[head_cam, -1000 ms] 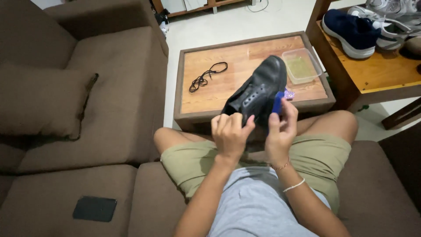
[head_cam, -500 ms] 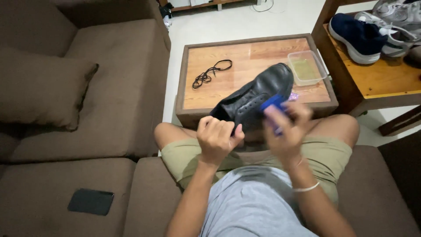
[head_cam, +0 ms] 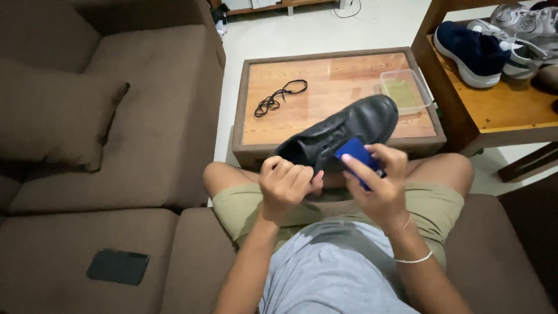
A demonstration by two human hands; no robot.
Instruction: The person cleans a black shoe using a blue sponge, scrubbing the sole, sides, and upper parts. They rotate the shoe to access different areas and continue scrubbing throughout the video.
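I sit on a brown sofa and hold a black leather shoe (head_cam: 343, 131) over my knees, its toe pointing up and right. My left hand (head_cam: 285, 183) grips the shoe at its heel end. My right hand (head_cam: 378, 183) holds a blue brush (head_cam: 356, 154) flat against the shoe's side near the lace holes. The shoe has no lace in it. A black shoelace (head_cam: 278, 97) lies loose on the low wooden table (head_cam: 325, 87) in front of me.
A clear plastic tub (head_cam: 405, 91) with yellowish liquid stands at the table's right edge. A wooden shelf (head_cam: 500, 104) on the right holds a navy sneaker (head_cam: 468, 47) and grey sneakers (head_cam: 523, 26). A dark phone (head_cam: 118, 266) lies on the sofa seat, a cushion (head_cam: 55, 116) further left.
My right hand has slid the blue brush down along the shoe's side toward me. The shoe's toe has dropped lower and more to the right. My left hand has shifted slightly left.
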